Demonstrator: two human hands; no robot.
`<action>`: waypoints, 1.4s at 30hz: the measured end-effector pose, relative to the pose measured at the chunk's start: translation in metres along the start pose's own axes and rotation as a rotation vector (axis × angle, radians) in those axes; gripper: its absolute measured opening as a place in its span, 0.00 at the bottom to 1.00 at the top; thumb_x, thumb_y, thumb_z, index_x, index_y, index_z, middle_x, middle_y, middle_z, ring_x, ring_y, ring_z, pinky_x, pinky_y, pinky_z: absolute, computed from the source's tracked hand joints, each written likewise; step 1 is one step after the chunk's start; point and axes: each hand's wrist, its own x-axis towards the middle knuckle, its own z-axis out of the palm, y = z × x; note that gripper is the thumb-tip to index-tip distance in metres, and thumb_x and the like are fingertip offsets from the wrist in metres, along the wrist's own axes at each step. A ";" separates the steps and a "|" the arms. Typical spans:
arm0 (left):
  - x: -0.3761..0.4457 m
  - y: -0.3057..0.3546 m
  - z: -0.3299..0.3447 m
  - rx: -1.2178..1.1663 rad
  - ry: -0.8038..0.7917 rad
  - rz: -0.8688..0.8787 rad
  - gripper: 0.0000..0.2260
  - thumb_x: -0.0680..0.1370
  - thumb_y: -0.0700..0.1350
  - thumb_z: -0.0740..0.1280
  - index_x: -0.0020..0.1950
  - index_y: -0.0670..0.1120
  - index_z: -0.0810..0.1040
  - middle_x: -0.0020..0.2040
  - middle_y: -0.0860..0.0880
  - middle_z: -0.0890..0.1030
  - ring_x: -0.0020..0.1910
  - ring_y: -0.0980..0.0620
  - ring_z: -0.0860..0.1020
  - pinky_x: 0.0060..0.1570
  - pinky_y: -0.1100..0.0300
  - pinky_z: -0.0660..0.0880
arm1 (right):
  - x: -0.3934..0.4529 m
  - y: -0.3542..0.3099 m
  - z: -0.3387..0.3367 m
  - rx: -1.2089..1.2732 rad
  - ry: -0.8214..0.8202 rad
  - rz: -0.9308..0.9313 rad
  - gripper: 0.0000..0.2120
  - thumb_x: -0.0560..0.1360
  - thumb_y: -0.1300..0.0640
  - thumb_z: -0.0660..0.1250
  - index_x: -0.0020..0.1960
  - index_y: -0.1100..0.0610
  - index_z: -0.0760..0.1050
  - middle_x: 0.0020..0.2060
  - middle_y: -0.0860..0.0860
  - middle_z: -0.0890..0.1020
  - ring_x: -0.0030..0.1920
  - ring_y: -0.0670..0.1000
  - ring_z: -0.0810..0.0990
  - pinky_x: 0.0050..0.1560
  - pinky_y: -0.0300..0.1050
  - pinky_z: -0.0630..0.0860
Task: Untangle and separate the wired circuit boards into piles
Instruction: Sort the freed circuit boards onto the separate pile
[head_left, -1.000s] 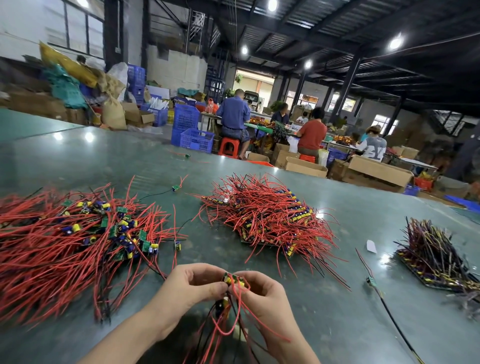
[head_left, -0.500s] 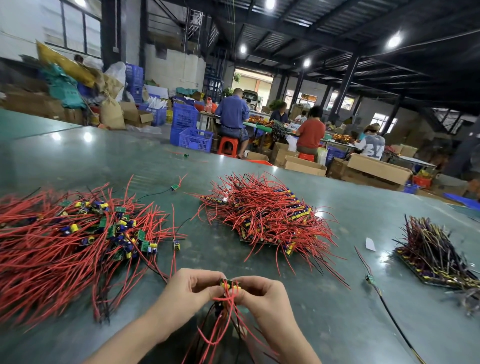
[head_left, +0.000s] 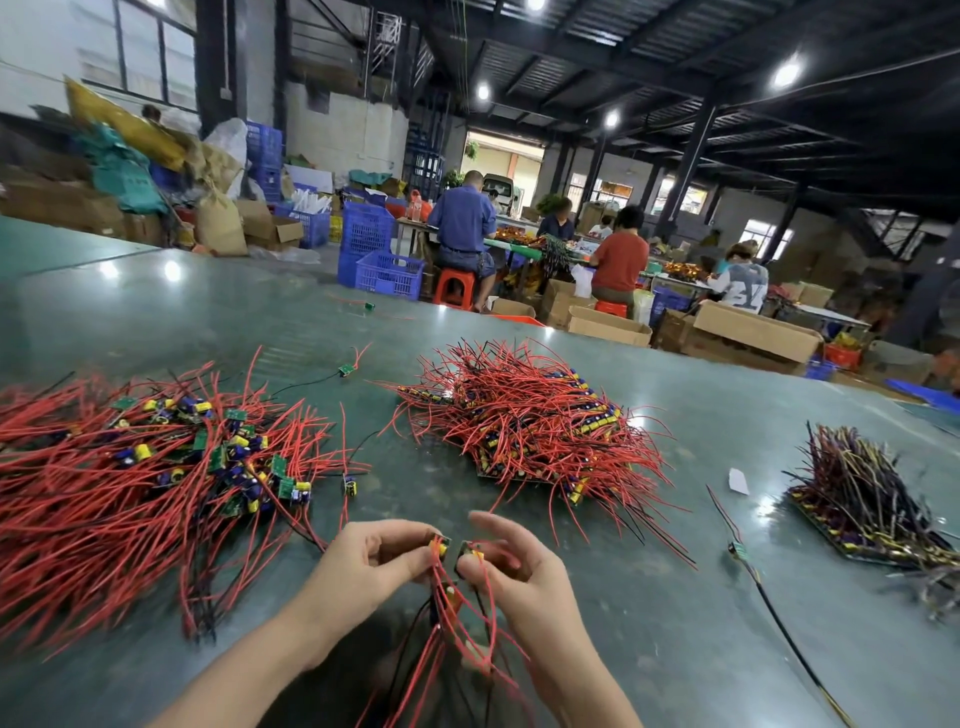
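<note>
My left hand (head_left: 371, 564) pinches a small circuit board (head_left: 439, 545) with a yellow part. My right hand (head_left: 511, 564) pinches a second small board (head_left: 469, 552) just beside it. A narrow gap shows between the two boards. Their red and black wires (head_left: 449, 631) hang down tangled between my wrists. On the green table (head_left: 649, 623), a loose tangled heap of red-wired boards (head_left: 130, 478) lies at the left. A neater pile of red-wired boards (head_left: 535, 426) sits ahead in the middle. A pile with dark and yellowish wires (head_left: 862, 499) lies at the right.
A single board with a long black wire (head_left: 748, 566) lies right of my hands, near a white paper scrap (head_left: 737, 480). Two stray boards (head_left: 347, 370) (head_left: 369, 306) lie farther back. Beyond the table edge, people sit among cardboard boxes (head_left: 753, 332) and blue crates (head_left: 387, 273).
The two boards were held together between my fingertips; now my hands have pulled slightly apart, each holding one board. The camera tilted a little, shifting the piles in view.
</note>
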 end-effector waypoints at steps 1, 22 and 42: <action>0.001 -0.002 -0.003 0.081 0.047 0.033 0.10 0.72 0.35 0.71 0.43 0.50 0.84 0.42 0.51 0.86 0.42 0.57 0.82 0.43 0.70 0.76 | 0.000 -0.001 -0.001 0.026 0.022 -0.008 0.13 0.70 0.69 0.70 0.53 0.58 0.80 0.34 0.50 0.82 0.35 0.44 0.78 0.39 0.33 0.75; -0.015 0.012 0.028 -0.608 -0.281 -0.213 0.15 0.69 0.34 0.67 0.56 0.34 0.76 0.36 0.42 0.78 0.30 0.52 0.76 0.30 0.59 0.77 | -0.008 -0.017 0.003 -0.069 0.056 -0.255 0.02 0.66 0.55 0.75 0.39 0.51 0.86 0.39 0.51 0.80 0.37 0.45 0.78 0.37 0.35 0.74; -0.016 0.011 0.025 -0.069 -0.359 -0.177 0.07 0.81 0.32 0.54 0.45 0.41 0.66 0.33 0.51 0.77 0.23 0.58 0.64 0.24 0.67 0.63 | 0.004 0.000 -0.004 0.323 0.080 0.123 0.14 0.58 0.50 0.74 0.36 0.60 0.83 0.29 0.52 0.74 0.30 0.46 0.68 0.36 0.39 0.67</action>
